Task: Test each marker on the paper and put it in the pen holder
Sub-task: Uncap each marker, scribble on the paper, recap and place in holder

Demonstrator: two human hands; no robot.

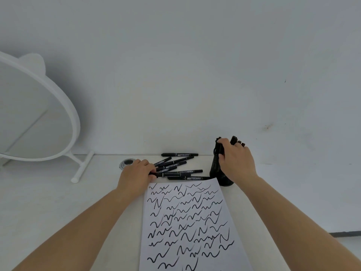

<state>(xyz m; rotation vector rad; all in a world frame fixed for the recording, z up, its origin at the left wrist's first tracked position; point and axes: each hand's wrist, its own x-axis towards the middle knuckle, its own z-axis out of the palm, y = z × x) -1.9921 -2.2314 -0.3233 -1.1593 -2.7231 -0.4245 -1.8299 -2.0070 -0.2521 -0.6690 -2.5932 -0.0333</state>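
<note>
my right hand (237,161) curls its fingers around a marker (219,147) at the top of the black pen holder (215,171). my left hand (136,173) grips one marker (175,174) of the loose pile, just beyond the scribbled paper (187,222).

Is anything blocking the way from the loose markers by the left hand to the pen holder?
Nothing lies on the table between the marker pile and the pen holder. The right hand grips it over its mouth, beside markers already inside.
</note>
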